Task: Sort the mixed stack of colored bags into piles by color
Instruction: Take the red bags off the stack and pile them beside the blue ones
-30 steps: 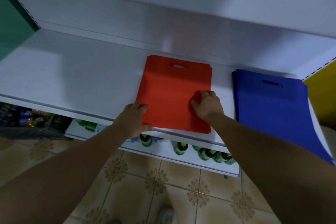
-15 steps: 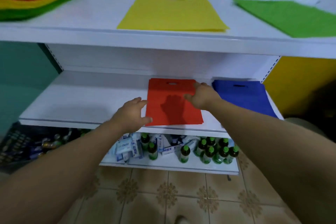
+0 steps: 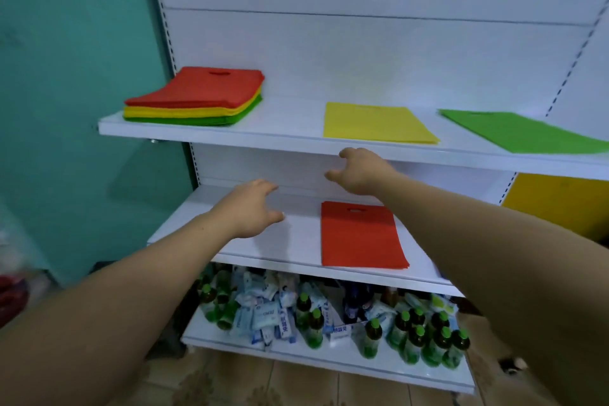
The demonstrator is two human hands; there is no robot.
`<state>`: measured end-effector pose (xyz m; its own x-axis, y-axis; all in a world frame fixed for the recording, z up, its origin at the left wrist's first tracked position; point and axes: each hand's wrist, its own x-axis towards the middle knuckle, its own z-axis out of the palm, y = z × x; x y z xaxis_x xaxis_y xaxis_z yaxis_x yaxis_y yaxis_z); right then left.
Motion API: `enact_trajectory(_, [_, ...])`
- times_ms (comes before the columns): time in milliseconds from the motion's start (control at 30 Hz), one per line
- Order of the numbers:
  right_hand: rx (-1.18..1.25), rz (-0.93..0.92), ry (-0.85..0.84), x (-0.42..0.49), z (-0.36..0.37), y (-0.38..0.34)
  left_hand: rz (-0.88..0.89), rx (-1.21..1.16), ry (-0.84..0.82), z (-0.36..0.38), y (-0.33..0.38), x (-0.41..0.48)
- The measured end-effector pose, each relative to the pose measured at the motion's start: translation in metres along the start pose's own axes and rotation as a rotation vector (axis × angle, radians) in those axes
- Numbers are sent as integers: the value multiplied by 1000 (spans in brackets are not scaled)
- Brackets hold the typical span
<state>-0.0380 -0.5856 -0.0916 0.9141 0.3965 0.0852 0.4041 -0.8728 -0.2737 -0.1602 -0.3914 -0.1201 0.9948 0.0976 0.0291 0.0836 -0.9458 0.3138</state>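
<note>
Hovering empty with fingers loosely spread on left hand [image 3: 253, 208] and right hand [image 3: 359, 171], mixed stack [image 3: 197, 99] at ten o'clock, red pile [image 3: 361, 236] at five o'clock: could pinch several clinging bags together, muddling colours.

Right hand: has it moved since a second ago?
Yes. The right hand left the red bag, rising toward the upper shelf front edge.

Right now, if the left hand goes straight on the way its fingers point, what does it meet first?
Probably the white back panel above the middle shelf; the left hand points over bare shelf, left of the red pile. Depth is unclear.
</note>
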Motion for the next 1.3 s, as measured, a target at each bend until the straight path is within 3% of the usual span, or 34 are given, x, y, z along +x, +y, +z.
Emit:
enact_trajectory(433, [11,-232,71,115,-28,-120,-129,121,243,-103,-105,38])
enact_trajectory(767, [10,-326,59,255,-17,-168,-268,187,297,-149,-179,124])
enact_trajectory(1067, [32,-231,68,336,10,-196,-280,151,315,-178,-237,193])
enact_trajectory(1300, [51,27,122,375,23,-203,-167,144,240,-196,-282,255])
